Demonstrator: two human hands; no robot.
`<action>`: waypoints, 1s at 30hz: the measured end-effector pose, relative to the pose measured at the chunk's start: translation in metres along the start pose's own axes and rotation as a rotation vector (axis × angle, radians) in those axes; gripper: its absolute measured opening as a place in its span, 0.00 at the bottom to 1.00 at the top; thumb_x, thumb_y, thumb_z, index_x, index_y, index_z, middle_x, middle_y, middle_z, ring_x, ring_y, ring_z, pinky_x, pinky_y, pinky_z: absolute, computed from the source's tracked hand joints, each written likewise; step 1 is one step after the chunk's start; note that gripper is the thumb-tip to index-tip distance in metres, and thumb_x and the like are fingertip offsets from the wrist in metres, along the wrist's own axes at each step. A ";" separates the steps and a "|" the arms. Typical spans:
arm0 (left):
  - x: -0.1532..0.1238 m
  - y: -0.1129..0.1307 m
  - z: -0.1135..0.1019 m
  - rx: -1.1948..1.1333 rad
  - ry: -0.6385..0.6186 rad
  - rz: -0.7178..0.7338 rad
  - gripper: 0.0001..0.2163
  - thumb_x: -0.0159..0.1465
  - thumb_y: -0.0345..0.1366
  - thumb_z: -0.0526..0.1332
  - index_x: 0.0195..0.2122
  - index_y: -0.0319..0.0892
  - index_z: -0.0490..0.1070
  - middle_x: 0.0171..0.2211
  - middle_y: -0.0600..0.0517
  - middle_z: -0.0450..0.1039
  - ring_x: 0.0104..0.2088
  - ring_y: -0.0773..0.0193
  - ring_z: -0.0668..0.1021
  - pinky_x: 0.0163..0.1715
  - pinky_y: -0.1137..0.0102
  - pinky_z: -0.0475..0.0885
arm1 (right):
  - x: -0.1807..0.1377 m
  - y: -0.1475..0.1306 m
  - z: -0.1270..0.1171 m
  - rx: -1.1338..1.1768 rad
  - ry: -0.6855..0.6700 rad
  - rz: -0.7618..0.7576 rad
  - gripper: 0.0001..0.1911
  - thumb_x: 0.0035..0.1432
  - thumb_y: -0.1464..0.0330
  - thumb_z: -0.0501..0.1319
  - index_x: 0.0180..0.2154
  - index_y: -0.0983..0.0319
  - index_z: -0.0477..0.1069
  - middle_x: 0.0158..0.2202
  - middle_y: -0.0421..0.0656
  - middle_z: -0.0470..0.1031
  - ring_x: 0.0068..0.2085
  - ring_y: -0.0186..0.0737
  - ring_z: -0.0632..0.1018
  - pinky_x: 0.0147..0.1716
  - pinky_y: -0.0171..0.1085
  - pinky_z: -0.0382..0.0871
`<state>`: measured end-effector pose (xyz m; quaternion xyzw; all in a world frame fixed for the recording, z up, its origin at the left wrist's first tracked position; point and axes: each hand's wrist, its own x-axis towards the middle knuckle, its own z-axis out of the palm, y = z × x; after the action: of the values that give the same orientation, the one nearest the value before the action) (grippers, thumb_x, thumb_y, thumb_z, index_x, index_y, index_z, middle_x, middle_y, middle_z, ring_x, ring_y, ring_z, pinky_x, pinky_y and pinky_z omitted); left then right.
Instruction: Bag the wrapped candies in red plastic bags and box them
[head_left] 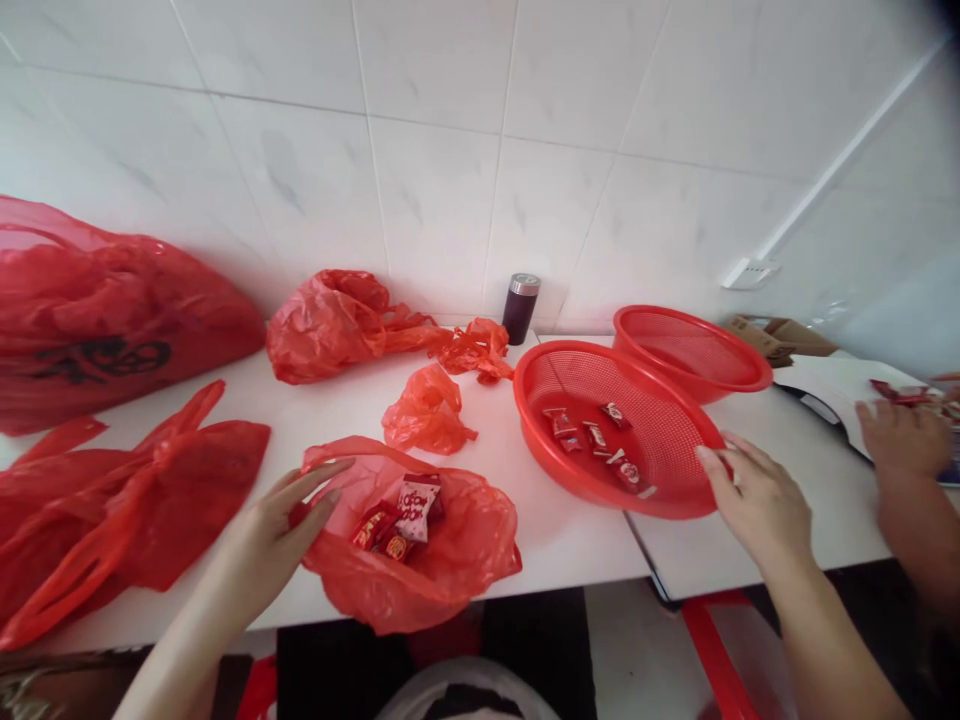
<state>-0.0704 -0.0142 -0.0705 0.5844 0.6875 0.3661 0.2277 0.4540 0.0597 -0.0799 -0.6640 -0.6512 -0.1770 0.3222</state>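
Note:
My left hand (292, 520) pinches the left rim of a red plastic bag (472, 520), which lies spread at the table's front edge. Inside the bag are several wrapped candies (416, 508) in red, white and pink wrappers. At the right, my right hand (761, 500) has its thumb and fingers closed over the near right rim of a red plastic colander (559, 480). A few small wrapped candies (598, 440) lie scattered on the colander's floor. The colander rests on the table to the right of the bag, slightly apart from it.
Behind stands a second red colander (694, 350). Crumpled red bags (427, 410) and a dark tumbler (520, 308) line the wall side. Full red bags (112, 320) fill the left. Another person's hand (904, 435) works at a white container (817, 385) on the right.

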 end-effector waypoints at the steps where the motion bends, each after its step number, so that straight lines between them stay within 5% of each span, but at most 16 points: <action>1: -0.002 0.002 -0.003 0.020 -0.010 0.030 0.21 0.59 0.51 0.60 0.50 0.49 0.77 0.40 0.50 0.76 0.34 0.60 0.78 0.33 0.71 0.73 | -0.004 -0.021 -0.001 0.039 0.109 0.006 0.18 0.62 0.55 0.53 0.34 0.60 0.74 0.50 0.51 0.76 0.50 0.54 0.76 0.49 0.51 0.69; 3: -0.005 0.008 -0.007 0.017 -0.006 0.045 0.20 0.59 0.52 0.60 0.47 0.49 0.79 0.37 0.51 0.73 0.30 0.63 0.75 0.30 0.72 0.72 | -0.017 -0.076 -0.003 0.251 0.187 -0.067 0.13 0.63 0.59 0.55 0.37 0.60 0.72 0.44 0.50 0.77 0.46 0.49 0.78 0.47 0.47 0.70; 6: -0.011 0.019 -0.011 -0.096 0.085 -0.011 0.22 0.56 0.51 0.63 0.50 0.49 0.76 0.31 0.54 0.70 0.27 0.66 0.73 0.26 0.74 0.71 | -0.037 -0.155 -0.003 0.436 -0.162 -0.312 0.14 0.63 0.59 0.58 0.46 0.60 0.70 0.44 0.49 0.78 0.44 0.48 0.78 0.45 0.47 0.70; 9: -0.014 0.020 -0.012 -0.230 0.161 -0.037 0.31 0.54 0.49 0.66 0.58 0.47 0.66 0.26 0.57 0.68 0.26 0.66 0.72 0.27 0.73 0.72 | -0.040 -0.196 0.001 0.423 -0.240 -0.344 0.21 0.62 0.57 0.60 0.52 0.63 0.66 0.44 0.51 0.78 0.43 0.51 0.78 0.47 0.51 0.66; 12: -0.015 0.012 -0.014 -0.244 0.165 -0.080 0.34 0.54 0.50 0.66 0.60 0.44 0.63 0.23 0.59 0.66 0.24 0.66 0.72 0.27 0.73 0.71 | -0.035 -0.205 0.005 0.443 -0.255 -0.433 0.16 0.63 0.60 0.60 0.49 0.62 0.68 0.42 0.49 0.79 0.43 0.50 0.79 0.51 0.54 0.63; 15: -0.020 0.003 -0.018 -0.214 0.101 -0.161 0.26 0.52 0.52 0.67 0.49 0.42 0.73 0.25 0.56 0.71 0.27 0.64 0.74 0.27 0.72 0.71 | -0.042 -0.202 0.013 0.553 -0.368 -0.487 0.12 0.65 0.64 0.57 0.49 0.61 0.69 0.43 0.48 0.78 0.44 0.46 0.78 0.49 0.48 0.68; 19: -0.030 -0.002 -0.021 -0.410 -0.052 -0.193 0.14 0.55 0.49 0.67 0.34 0.44 0.76 0.31 0.54 0.76 0.33 0.63 0.76 0.35 0.74 0.72 | -0.069 -0.194 0.039 0.640 -0.626 -0.222 0.31 0.58 0.60 0.62 0.60 0.62 0.59 0.56 0.55 0.70 0.55 0.51 0.72 0.52 0.50 0.68; 22: -0.030 0.000 -0.022 -0.715 -0.049 -0.237 0.12 0.54 0.46 0.70 0.33 0.45 0.76 0.32 0.55 0.78 0.38 0.63 0.77 0.40 0.75 0.73 | -0.071 -0.193 0.050 0.813 -0.920 -0.064 0.22 0.56 0.64 0.63 0.51 0.62 0.66 0.49 0.50 0.74 0.49 0.48 0.76 0.49 0.47 0.70; 25: -0.022 0.012 -0.034 -0.990 0.013 -0.241 0.13 0.50 0.44 0.73 0.32 0.43 0.76 0.33 0.52 0.78 0.38 0.61 0.77 0.40 0.72 0.75 | -0.036 -0.198 0.022 1.025 -1.054 0.017 0.10 0.57 0.64 0.62 0.39 0.61 0.66 0.37 0.43 0.75 0.38 0.40 0.77 0.38 0.38 0.72; 30: -0.006 0.058 -0.063 -1.147 0.163 0.027 0.12 0.50 0.42 0.73 0.32 0.42 0.76 0.21 0.57 0.66 0.30 0.66 0.75 0.33 0.75 0.76 | 0.060 -0.210 -0.065 1.090 -0.890 -0.034 0.20 0.55 0.60 0.67 0.46 0.57 0.63 0.25 0.33 0.68 0.25 0.31 0.72 0.25 0.31 0.68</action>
<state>-0.0788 -0.0320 0.0129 0.3462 0.3872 0.7266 0.4497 0.2660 0.0497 0.0481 -0.4070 -0.7272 0.4580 0.3094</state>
